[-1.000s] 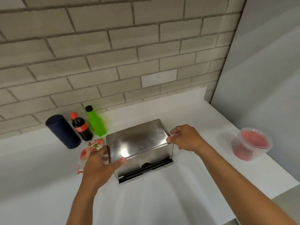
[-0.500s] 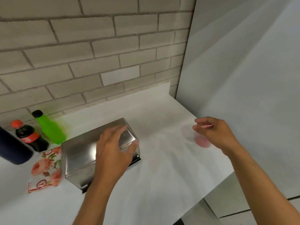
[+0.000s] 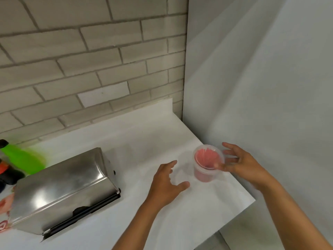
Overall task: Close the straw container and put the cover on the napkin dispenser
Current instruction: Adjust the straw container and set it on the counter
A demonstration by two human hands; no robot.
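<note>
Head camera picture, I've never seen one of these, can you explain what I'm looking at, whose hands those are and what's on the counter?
The picture comes from a wide-angle camera worn on a person's head, looking down at their own bare hands; there is no machine. On the white counter against a brick wall lies a shiny metal napkin dispenser. Behind it stand a green bottle and a dark cola bottle, both cut off at the picture's edge. The right hand has its fingers around a clear straw container holding pink straws, near the counter's right edge. The left hand is open and empty, beside the container without touching it.
</note>
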